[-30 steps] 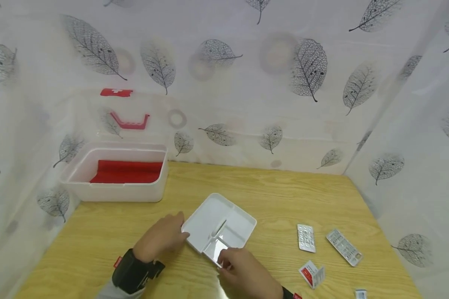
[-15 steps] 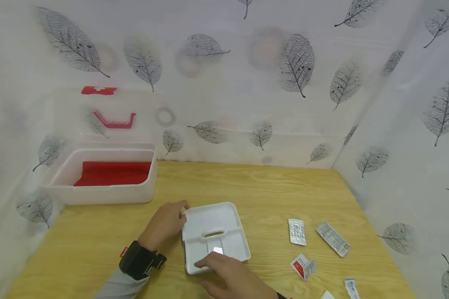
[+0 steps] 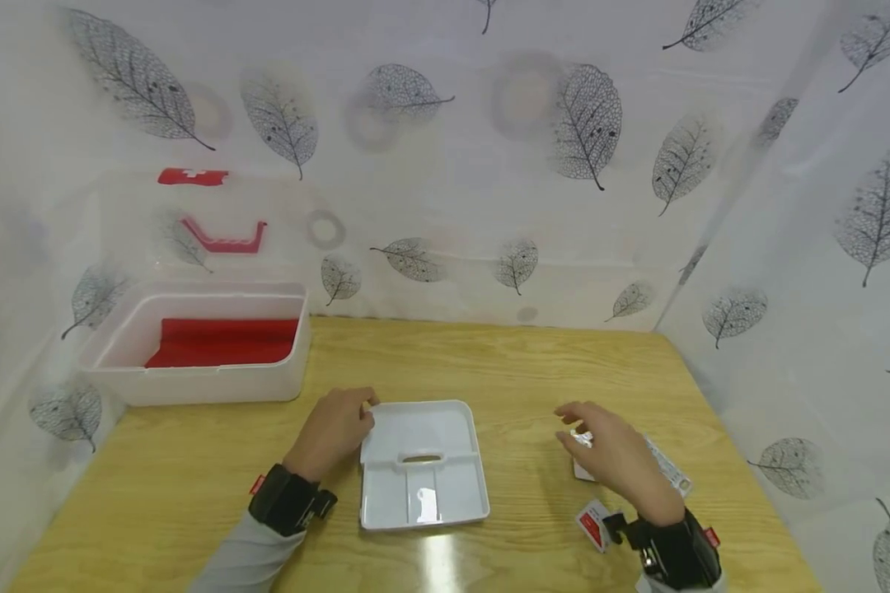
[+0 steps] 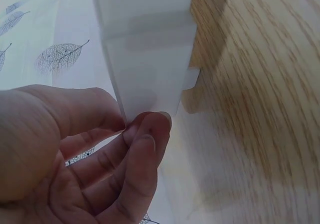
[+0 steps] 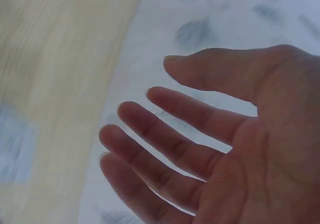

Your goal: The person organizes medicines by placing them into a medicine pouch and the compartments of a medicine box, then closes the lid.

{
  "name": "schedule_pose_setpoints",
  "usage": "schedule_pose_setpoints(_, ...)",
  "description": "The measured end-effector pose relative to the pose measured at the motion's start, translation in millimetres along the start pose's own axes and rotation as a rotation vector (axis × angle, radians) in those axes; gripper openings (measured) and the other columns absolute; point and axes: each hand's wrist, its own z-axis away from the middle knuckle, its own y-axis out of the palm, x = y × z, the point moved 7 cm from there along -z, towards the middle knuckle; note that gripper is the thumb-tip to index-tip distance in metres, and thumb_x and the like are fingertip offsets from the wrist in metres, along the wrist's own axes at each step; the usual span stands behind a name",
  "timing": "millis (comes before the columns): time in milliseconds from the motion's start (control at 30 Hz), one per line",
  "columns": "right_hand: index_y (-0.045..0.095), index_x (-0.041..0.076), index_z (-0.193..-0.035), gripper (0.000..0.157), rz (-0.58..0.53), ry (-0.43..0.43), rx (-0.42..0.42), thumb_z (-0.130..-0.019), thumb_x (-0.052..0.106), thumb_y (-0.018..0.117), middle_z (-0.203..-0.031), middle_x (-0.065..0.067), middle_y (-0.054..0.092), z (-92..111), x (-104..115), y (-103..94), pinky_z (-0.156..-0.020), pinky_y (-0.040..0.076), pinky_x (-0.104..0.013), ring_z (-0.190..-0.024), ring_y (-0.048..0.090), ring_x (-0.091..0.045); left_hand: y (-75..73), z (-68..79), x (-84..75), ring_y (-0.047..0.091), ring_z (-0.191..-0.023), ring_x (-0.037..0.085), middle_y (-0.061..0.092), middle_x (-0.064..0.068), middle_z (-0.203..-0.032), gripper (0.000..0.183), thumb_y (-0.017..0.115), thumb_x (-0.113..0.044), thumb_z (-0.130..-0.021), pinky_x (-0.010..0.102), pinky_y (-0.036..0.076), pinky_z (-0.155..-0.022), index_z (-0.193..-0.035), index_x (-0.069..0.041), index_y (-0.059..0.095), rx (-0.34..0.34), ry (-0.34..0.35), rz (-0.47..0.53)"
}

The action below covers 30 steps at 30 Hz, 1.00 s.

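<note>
A white divided tray [image 3: 456, 428] with a slot handle lies squared up on the wooden table. My left hand [image 3: 332, 432] grips its far left corner; in the left wrist view the thumb and fingertips pinch the tray's side wall [image 4: 145, 59]. Over on the right, my right hand [image 3: 615, 453] hovers with parted fingers, holding nothing. Beneath it is a silver blister pack [image 3: 583, 473], partly covered by the hand. A longer blister pack [image 3: 671, 471] shows behind the wrist, and a folded red-and-white packet [image 3: 591, 524] lies just nearer.
At the back left stands a translucent box [image 3: 215, 385] with a red cloth-like piece [image 3: 222, 342] inside; its raised lid has a red handle [image 3: 226, 243]. A leaf-print curtain [image 3: 445, 313] borders the table's back and right side.
The tray has turned from slanted to square with the table, my left hand staying at its corner. My right hand has left the tray and moved right, over the blister packs.
</note>
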Motion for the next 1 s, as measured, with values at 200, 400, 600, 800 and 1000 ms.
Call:
schedule_pose_setpoints(200, 0.058, -0.001, -0.132, 0.048, 0.065, 0.161, 0.171, -0.093, 0.021, 0.073, -0.116, -0.022, 0.058, -11, -62, 15.7, -0.069, 0.051, -0.044, -0.090, 0.062, -0.030, 0.8, -2.6, -2.4, 0.054, -0.068, 0.018, 0.062, 0.002, -0.079, 0.022, 0.065, -0.006, -0.092, 0.030, 0.043, -0.058, -0.112, -0.010, 0.071, -0.014, 0.017, -0.025)
schedule_pose_setpoints(400, 0.060, 0.001, -0.122, 0.049, 0.044, 0.228, 0.227, -0.084, 0.022, 0.082, -0.109, -0.019, 0.055, -20, -82, 29.7, -0.070, 0.049, -0.044, -0.084, 0.055, -0.026, 1.5, -0.6, -1.3, 0.054, -0.066, 0.017, 0.061, 0.001, -0.077, 0.022, 0.065, -0.005, -0.091, 0.029, 0.043, -0.057, -0.112, -0.009, 0.070, -0.019, 0.013, -0.022)
schedule_pose_setpoints(600, 0.061, 0.005, -0.112, 0.036, 0.065, 0.192, 0.204, -0.084, 0.016, 0.081, -0.104, -0.015, 0.054, -27, -82, 31.7, -0.065, 0.046, -0.039, -0.080, 0.053, -0.024, 1.2, 0.4, -0.8, 0.054, -0.067, 0.017, 0.061, 0.000, -0.077, 0.021, 0.066, -0.006, -0.091, 0.029, 0.043, -0.058, -0.111, -0.010, 0.071, -0.042, 0.010, -0.027)
schedule_pose_setpoints(800, 0.063, 0.006, -0.099, 0.009, 0.013, 0.124, 0.154, -0.091, 0.005, 0.067, -0.094, -0.010, 0.058, -32, -73, 29.9, -0.064, 0.044, -0.036, -0.080, 0.053, -0.022, -0.8, 0.5, -3.8, 0.053, -0.067, 0.017, 0.062, -0.001, -0.075, 0.020, 0.067, -0.006, -0.089, 0.029, 0.043, -0.061, -0.109, -0.010, 0.072, -0.084, 0.029, -0.051)
schedule_pose_setpoints(1000, 0.058, 0.008, -0.100, 0.009, -0.050, 0.009, 0.084, -0.096, 0.004, 0.065, -0.097, -0.008, 0.063, -30, -44, 10.9, -0.062, 0.044, -0.034, -0.074, 0.054, -0.017, -1.7, 0.4, -4.1, 0.051, -0.065, 0.016, 0.059, -0.002, -0.070, 0.019, 0.068, -0.004, -0.087, 0.030, 0.042, -0.059, -0.105, -0.009, 0.073, -0.121, 0.053, -0.069)
